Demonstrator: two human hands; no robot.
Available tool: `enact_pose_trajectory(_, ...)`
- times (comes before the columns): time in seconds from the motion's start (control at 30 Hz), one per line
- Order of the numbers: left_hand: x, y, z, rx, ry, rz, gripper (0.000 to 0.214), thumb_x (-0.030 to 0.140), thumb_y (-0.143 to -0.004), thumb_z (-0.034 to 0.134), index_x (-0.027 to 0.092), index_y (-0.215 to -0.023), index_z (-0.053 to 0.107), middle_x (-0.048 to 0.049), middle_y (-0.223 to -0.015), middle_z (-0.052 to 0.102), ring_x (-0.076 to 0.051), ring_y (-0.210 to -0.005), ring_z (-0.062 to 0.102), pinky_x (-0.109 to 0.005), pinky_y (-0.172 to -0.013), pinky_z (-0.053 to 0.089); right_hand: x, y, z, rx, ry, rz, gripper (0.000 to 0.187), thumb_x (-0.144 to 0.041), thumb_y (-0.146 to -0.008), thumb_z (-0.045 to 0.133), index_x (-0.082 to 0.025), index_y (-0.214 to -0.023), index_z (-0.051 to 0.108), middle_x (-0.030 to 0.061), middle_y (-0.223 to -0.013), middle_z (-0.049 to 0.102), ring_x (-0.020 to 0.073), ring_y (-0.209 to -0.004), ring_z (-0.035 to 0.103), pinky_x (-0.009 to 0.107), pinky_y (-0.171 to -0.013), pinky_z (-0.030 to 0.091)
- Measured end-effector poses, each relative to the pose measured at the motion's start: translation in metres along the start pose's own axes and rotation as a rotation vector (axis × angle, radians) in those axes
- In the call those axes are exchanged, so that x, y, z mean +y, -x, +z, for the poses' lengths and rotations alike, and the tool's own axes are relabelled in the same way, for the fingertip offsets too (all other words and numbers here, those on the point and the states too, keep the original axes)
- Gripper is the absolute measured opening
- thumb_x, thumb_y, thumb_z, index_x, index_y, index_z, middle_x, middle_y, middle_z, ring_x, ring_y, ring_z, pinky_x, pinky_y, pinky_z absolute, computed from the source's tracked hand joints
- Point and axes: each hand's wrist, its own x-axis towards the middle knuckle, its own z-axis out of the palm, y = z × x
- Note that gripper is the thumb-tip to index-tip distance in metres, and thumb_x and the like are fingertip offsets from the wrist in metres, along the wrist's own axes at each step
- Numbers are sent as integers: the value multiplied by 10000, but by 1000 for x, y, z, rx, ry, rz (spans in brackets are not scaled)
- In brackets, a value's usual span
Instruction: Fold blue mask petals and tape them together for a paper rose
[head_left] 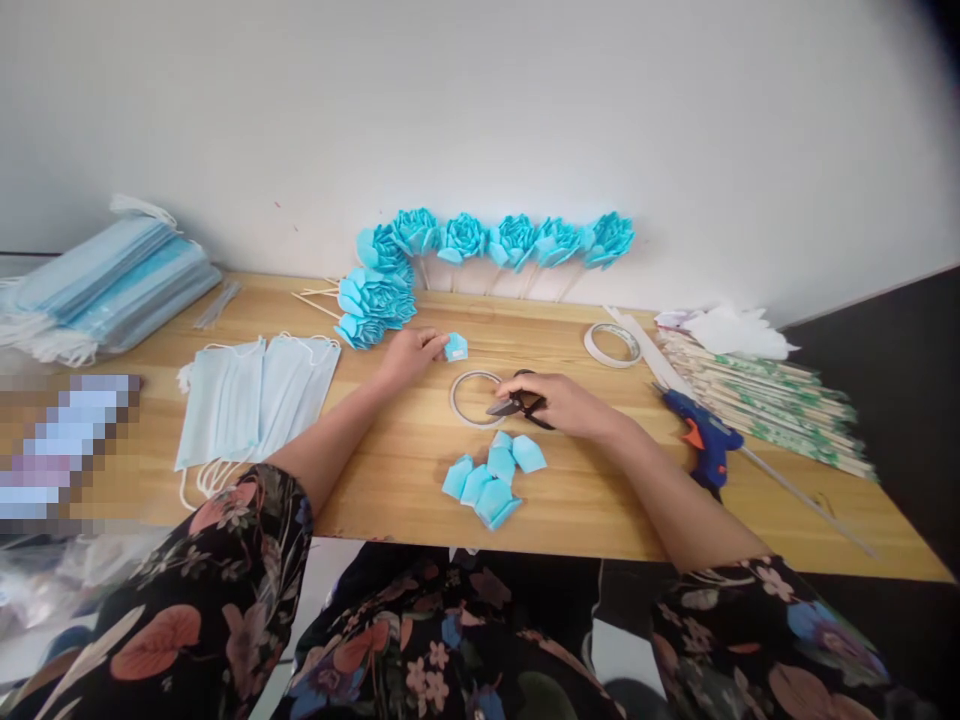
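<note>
Blue petal piece (457, 348) is beyond the nearer tape roll (455, 402) on the counter (592, 500), edge pinched between my left fingers (433, 344), apparently to leave its face exposed; my right fingers (525, 384) wrap closed around scissors (511, 405), presumably for control.

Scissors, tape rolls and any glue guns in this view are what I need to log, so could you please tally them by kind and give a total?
Black-handled scissors, held in the right hand: 1
White tape rolls: 2
Blue hot glue gun: 1
Total: 4
</note>
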Motion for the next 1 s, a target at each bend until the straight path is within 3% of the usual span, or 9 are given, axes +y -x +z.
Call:
enact_pose_trajectory(0.1, 0, -3, 3, 7, -81, 25, 363, 368, -905, 525, 161, -631, 641, -34, -669, 661, -163, -652, 551, -280, -647, 363, -1, 1, -5, -11, 29, -12, 453, -29, -787, 560, -227, -1172, 695, 65, -1128, 756, 191, -1005, 715, 304, -871, 527)
enact_pose_trajectory(0.2, -2, -5, 6, 14, -175, 62, 360, 355, -924, 526, 147, -683, 693, -64, -752, 703, -193, -720, 590, -292, -682, 389, 1, 3, -4, 59, 77, 2, 364, -78, -811, 583, -215, -1125, 707, 80, -1065, 752, 203, -970, 708, 319, -852, 527)
enact_pose_trajectory(0.3, 0, -3, 8, 120, -218, 128, 296, 312, -931, 538, 130, -959, 769, -108, -969, 742, -232, -906, 636, -305, -818, 446, 5, 8, -3, 181, 24, 95, 270, -182, -833, 638, -224, -1092, 702, 74, -1054, 755, 217, -938, 708, 346, -844, 527)
enact_pose_trajectory(0.37, 6, 3, 9, 205, -205, 178, 348, 273, -934, 530, 126, -1172, 736, -127, -1075, 728, -238, -996, 639, -319, -895, 458, 7, 11, -3, 299, -78, 167, 259, -274, -834, 681, -230, -1090, 681, 58, -1020, 757, 217, -891, 704, 359, -824, 525)
enact_pose_trajectory(0.43, 15, 12, 12, 217, -130, 255, 383, 258, -946, 506, 124, -1241, 710, -137, -1113, 719, -230, -1014, 645, -327, -926, 470, 6, 13, -4, 404, -195, 201, 294, -351, -812, 727, -233, -1072, 659, 39, -967, 752, 212, -853, 694, 363, -802, 523)
enact_pose_trajectory(0.57, 36, 29, 22, 4, 120, 402, 350, 316, -963, 532, 168, -1208, 733, -142, -1245, 708, -241, -1124, 652, -349, -999, 475, -1, 13, -7, 472, -324, 155, 323, -380, -767, 785, -237, -1020, 642, 15, -900, 731, 207, -836, 686, 376, -802, 530)
enact_pose_trajectory(0.67, 43, 35, 30, -157, 171, 447, 318, 316, -960, 544, 199, -1173, 750, -120, -1191, 744, -250, -1104, 667, -372, -994, 481, -6, 13, -5, 450, -368, 106, 323, -366, -773, 789, -239, -1034, 648, 11, -877, 726, 203, -814, 687, 384, -796, 537)
enact_pose_trajectory(0.8, 43, 36, 34, -229, 164, 397, 251, 298, -934, 571, 185, -1017, 780, -93, -952, 764, -215, -900, 677, -340, -863, 508, -7, 15, -2, 489, -400, 117, 383, -391, -761, 805, -253, -1093, 673, 11, -880, 733, 207, -827, 693, 393, -820, 552)
enact_pose_trajectory(1.0, 40, 36, 32, -204, 519, 89, 312, 433, -874, 678, 142, -981, 713, -21, -724, 656, -127, -610, 607, -280, -640, 521, -12, 20, -8, 790, -464, 237, 493, -454, -736, 811, -311, -1194, 698, -17, -786, 633, 168, -712, 623, 363, -784, 588)
